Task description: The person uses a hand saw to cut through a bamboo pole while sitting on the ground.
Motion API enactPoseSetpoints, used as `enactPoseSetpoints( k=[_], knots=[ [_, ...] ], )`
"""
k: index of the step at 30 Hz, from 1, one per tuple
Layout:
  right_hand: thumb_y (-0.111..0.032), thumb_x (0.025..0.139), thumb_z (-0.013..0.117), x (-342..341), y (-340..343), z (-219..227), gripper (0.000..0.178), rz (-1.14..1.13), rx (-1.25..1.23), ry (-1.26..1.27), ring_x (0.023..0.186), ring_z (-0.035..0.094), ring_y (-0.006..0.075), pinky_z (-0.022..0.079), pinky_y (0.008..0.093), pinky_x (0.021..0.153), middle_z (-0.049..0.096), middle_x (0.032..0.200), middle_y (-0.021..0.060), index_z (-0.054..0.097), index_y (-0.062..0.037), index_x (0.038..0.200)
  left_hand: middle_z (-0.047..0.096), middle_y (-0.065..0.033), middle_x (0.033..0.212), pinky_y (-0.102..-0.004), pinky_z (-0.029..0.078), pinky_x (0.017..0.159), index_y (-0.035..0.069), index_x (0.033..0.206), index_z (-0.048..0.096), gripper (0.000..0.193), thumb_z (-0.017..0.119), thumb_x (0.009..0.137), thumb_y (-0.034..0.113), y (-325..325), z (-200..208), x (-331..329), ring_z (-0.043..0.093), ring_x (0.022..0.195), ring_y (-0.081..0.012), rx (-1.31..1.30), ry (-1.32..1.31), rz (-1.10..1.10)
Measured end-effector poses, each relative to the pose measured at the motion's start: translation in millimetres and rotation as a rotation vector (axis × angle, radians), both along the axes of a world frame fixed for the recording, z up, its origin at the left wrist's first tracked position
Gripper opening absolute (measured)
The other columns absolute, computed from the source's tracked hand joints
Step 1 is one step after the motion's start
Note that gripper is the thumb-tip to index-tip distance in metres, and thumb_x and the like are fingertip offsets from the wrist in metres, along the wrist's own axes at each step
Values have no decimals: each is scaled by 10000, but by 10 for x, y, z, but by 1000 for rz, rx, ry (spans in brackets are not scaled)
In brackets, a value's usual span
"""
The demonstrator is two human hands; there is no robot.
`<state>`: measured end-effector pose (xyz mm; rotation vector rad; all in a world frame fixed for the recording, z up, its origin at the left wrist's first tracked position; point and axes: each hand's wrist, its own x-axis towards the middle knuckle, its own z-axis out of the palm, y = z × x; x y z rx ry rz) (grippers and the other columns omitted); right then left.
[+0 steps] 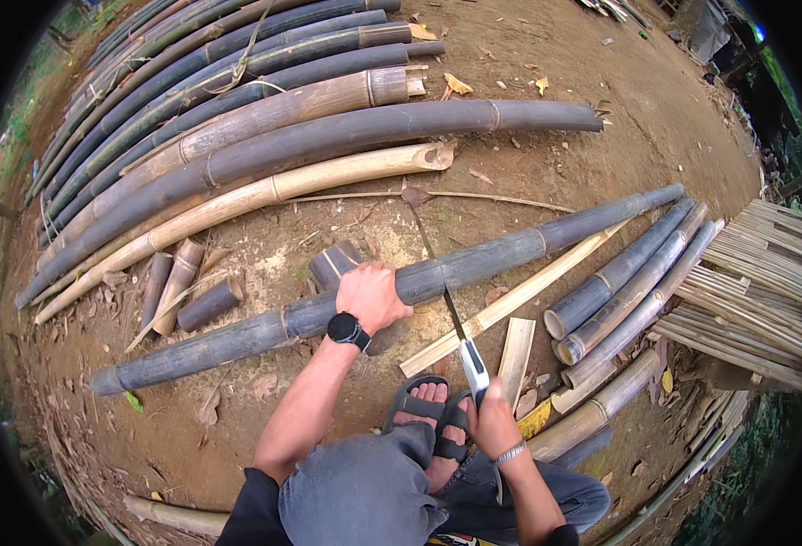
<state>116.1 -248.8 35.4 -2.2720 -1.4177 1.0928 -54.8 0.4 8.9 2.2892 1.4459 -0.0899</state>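
Observation:
A long dark bamboo pole point(487, 258) lies aslant in front of me, from the lower left up to the right. My left hand point(371, 296), with a black watch at its wrist, is wrapped over the pole and grips it. In my right hand point(495, 420) is the handle of a hand saw point(472, 362), white and dark with a long thin blade. The blade crosses the pole at a node just right of my left hand. Under the pole, a short bamboo piece point(335, 264) sits by my left hand, partly hidden.
Stacked bamboo poles point(328, 127) fill the far left. Short bamboo offcuts point(208, 305) lie left of the pole. To the right are cut bamboo lengths point(592, 296), a pale split strip point(510, 300) and a pile of slats point(756, 273). My sandalled feet point(428, 400) stand close to the saw.

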Motion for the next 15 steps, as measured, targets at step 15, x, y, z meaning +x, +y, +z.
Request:
enactPoseSetpoints(
  k=[15],
  knots=[
    [-103,940,616,-107,-127,-6,512,11,14,-53,775,647,555,527,602,689,629,778,384,331,140,1289,647,-122,998,-409,512,906,37,1031,614,674,823,703,587,-124,-166,-553,645,1008,-293,432,28,4]
  ],
)
